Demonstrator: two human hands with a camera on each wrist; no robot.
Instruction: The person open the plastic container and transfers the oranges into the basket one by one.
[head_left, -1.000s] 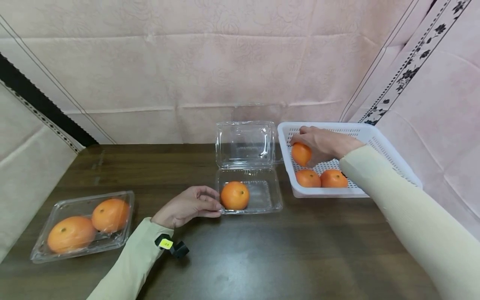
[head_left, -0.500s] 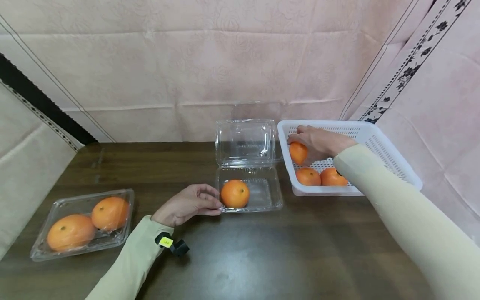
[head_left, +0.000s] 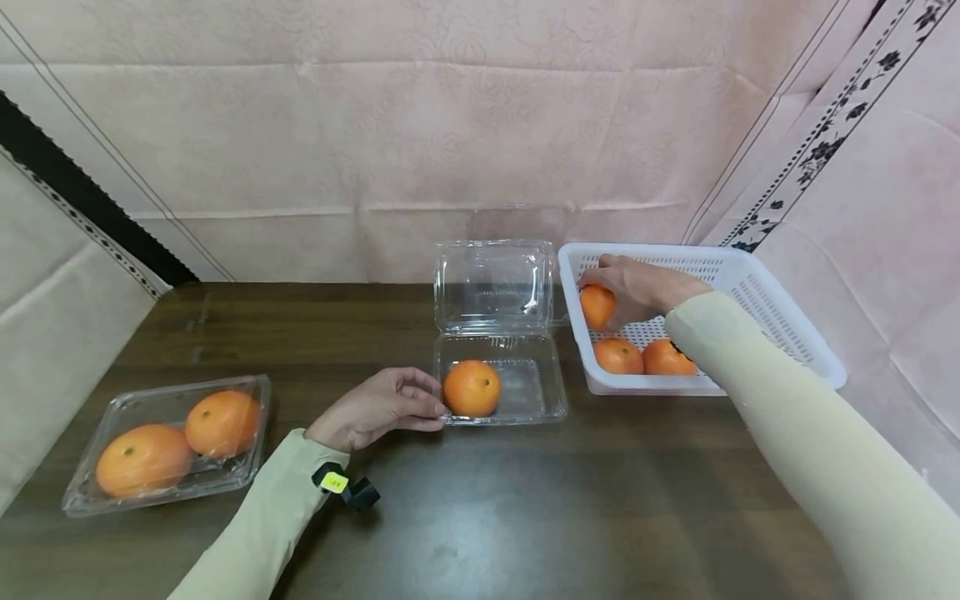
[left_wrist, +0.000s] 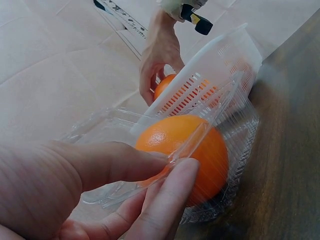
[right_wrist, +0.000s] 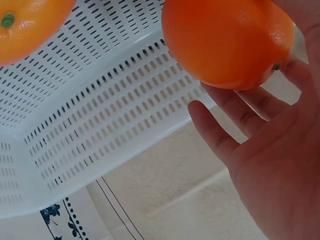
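Pinching with the left hand [head_left: 382,408] — narrow hold, thumb against fingertips — at the near left corner of the clear clamshell [head_left: 523,387]. Gripping the far orange [head_left: 598,307] with the right hand [head_left: 641,287], fingers bent about the skin, one fingertip just off it in the right wrist view.

At left on the dark table [head_left: 480,517]: lidded pack [head_left: 168,406] with two packed oranges [head_left: 144,460] side by side. Probably weighty when full; best taken by opposite edges, not by the lid.

At middle: clear clamshell, with raised lid [head_left: 493,287] at the far side and boxed orange [head_left: 471,388] in the left half. Thin, light, springy by the look — likely to flex or skid if knocked. Best steadied at the corner rim, as now.

At right: white basket [head_left: 660,384], with far orange inside at the far left, left near orange [head_left: 617,356] and right near orange [head_left: 669,358] along the near wall. Cannot tell whether far orange touches the basket floor. Judged firm, fairly heavy, smooth and a little slippery; apt to roll, bruised by hard squeezing. Best held round the widest part, thumb opposite fingers.
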